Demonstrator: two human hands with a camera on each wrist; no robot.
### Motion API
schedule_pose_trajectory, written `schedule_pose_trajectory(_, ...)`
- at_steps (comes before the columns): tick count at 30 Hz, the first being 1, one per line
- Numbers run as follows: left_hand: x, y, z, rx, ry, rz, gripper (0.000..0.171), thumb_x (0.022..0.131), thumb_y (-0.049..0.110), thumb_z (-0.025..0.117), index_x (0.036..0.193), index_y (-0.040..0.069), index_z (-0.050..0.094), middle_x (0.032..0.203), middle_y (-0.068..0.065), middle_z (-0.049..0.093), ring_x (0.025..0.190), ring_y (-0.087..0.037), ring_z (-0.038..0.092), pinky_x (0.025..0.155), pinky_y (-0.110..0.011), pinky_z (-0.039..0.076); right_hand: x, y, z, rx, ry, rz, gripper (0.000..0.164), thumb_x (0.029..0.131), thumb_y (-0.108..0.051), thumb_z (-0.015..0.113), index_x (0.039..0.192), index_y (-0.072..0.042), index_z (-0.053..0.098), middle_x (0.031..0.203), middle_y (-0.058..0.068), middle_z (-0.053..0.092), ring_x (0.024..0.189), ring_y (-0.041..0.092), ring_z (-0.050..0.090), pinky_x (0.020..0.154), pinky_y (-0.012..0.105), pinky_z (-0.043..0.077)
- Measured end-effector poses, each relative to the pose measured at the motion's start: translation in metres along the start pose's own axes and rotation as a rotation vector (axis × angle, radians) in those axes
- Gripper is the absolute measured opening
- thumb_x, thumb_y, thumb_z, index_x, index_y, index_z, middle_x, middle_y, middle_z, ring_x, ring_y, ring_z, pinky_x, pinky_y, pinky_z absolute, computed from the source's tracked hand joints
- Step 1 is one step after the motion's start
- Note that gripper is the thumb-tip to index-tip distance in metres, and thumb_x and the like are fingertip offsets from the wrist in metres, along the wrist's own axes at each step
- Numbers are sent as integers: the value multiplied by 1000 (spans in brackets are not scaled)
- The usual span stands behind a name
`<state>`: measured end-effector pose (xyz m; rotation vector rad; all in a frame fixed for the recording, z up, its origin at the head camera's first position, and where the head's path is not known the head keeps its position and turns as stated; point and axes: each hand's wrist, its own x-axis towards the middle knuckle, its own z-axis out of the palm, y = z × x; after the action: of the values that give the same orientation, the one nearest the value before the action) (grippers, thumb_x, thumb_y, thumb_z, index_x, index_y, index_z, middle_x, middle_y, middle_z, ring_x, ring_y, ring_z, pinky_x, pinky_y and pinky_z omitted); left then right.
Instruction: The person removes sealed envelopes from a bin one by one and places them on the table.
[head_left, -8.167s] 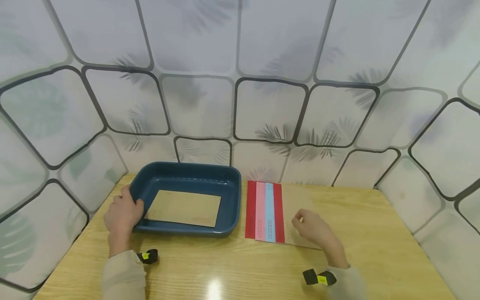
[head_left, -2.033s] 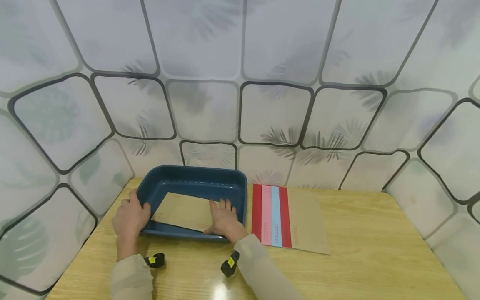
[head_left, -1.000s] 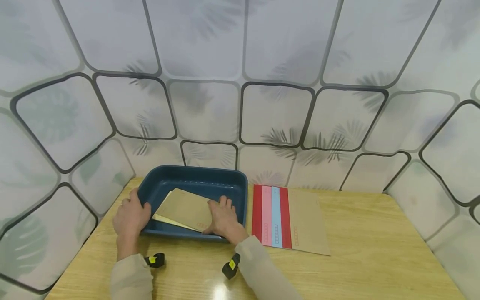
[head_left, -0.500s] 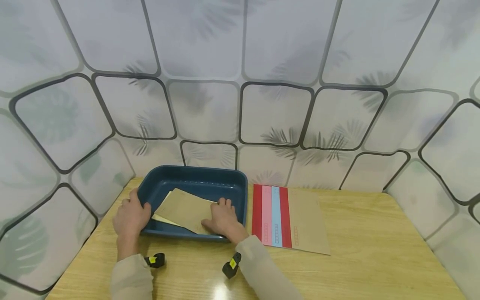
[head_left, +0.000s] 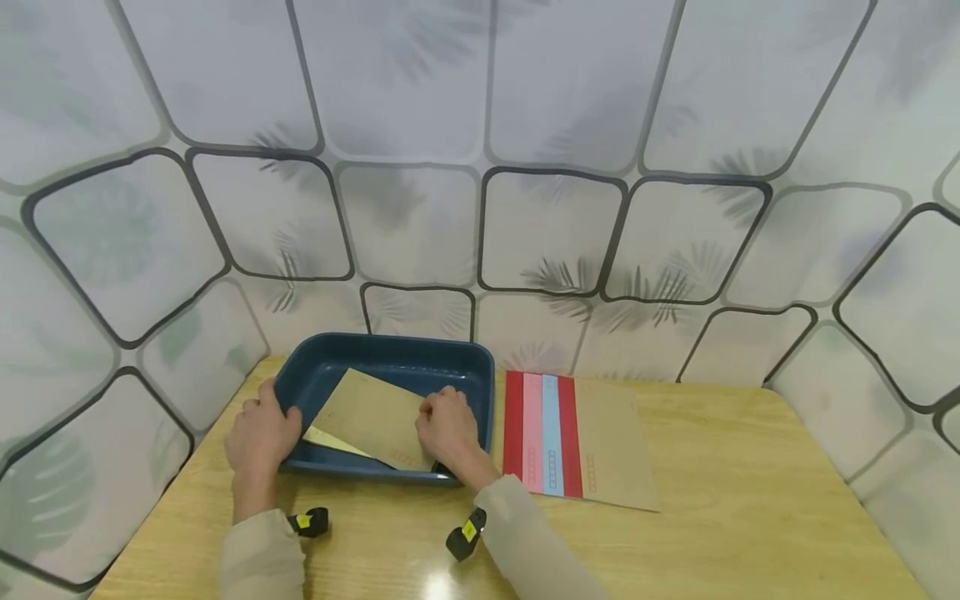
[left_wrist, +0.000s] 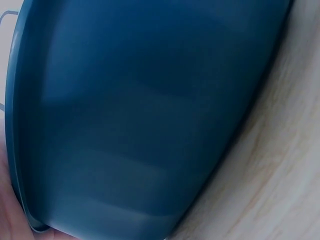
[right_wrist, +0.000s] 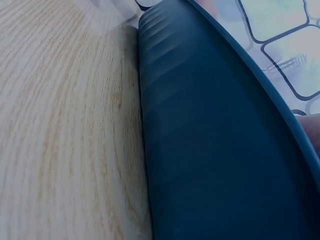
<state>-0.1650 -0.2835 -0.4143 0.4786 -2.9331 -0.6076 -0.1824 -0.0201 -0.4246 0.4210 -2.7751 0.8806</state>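
A dark blue plastic tray (head_left: 397, 348) sits on the table, its outer wall filling both wrist views. My left hand (head_left: 262, 429) grips its left rim, thumb on the inner side. Inside lies a brown envelope (head_left: 371, 417), tilted, its lower corner near the front rim. A pale yellow envelope (head_left: 341, 442) peeks out beneath its lower left edge. My right hand (head_left: 450, 427) reaches over the front right rim, fingers curled, and pinches the brown envelope at its right edge. The fingertips are partly hidden from the head camera.
Right of the tray, overlapping envelopes lie in a fan on the wooden table (head_left: 735, 483): red (head_left: 514, 425), pink (head_left: 532, 425), light blue (head_left: 551, 425), another red (head_left: 570, 433) and brown (head_left: 611, 442). A patterned curtain (head_left: 555, 233) stands behind the table.
My right hand has moved from the fanned envelopes into the tray. The brown envelope there has turned clockwise and shifted, exposing the yellow one beneath. My left hand has stayed on the rim.
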Motion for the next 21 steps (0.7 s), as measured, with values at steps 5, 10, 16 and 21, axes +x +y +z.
schedule_pose_trajectory(5, -1, 0, 0, -3, -13, -1, 65, 90, 28, 41, 142, -1, 15, 120, -39, 40, 101, -54, 43, 75, -66, 40, 1, 0, -2, 56, 78, 47, 12, 80, -13, 59, 86, -13, 70, 86, 2, 59, 68, 14, 54, 56, 33, 50)
schedule_pose_trajectory(10, 0, 1, 1, -1, -14, -6, 66, 90, 28, 41, 142, -1, 15, 119, -39, 40, 100, -54, 44, 75, -65, 40, 0, 1, -6, 101, 129, 66, 16, 77, -10, 59, 91, -16, 66, 87, 1, 60, 67, 16, 54, 57, 36, 49)
schedule_pose_trajectory(16, 1, 3, 2, -1, -14, -14, 65, 90, 28, 41, 143, 0, 14, 120, -39, 40, 101, -53, 44, 75, -65, 41, -1, 0, -9, 111, 113, 66, 27, 78, -10, 57, 103, -15, 64, 96, 3, 62, 76, 19, 57, 64, 40, 50)
schedule_pose_trajectory(21, 1, 0, 1, -4, -12, -15, 65, 90, 28, 41, 143, 0, 14, 119, -39, 41, 100, -54, 44, 73, -65, 41, -2, 1, -12, 84, 41, 27, 26, 79, -13, 54, 101, -11, 68, 96, 4, 67, 77, 18, 59, 62, 38, 52)
